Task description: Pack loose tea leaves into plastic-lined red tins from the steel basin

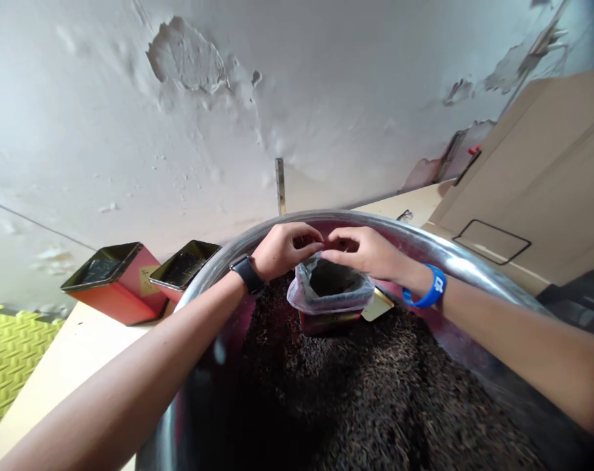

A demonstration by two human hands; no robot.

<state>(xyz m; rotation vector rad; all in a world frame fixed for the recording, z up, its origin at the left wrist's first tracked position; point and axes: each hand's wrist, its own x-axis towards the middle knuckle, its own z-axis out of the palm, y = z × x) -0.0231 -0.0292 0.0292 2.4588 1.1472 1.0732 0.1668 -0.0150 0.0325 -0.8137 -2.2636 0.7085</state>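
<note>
A clear plastic bag (332,302) lines a small red tin (329,324), its edge folded outward over the rim. The tin stands on dark, dry loose leaves that look like tea (375,386), inside a large round metal basin (466,265). My left hand (288,247), with a black watch above it, pinches the bag's far edge between thumb and fingers. Close beside it, my right hand (363,250), with a blue wristband, pinches the same edge; the two sets of fingertips nearly meet. A gold-coloured lid (377,305) lies on the leaves just right of the tin.
Two more open red tins (125,284), (185,265) stand left of the basin on a pale tabletop (98,343). Behind is a peeling wall (297,98). A cardboard box (532,163) stands at the right, and yellow woven-textured matting (17,360) shows at far left.
</note>
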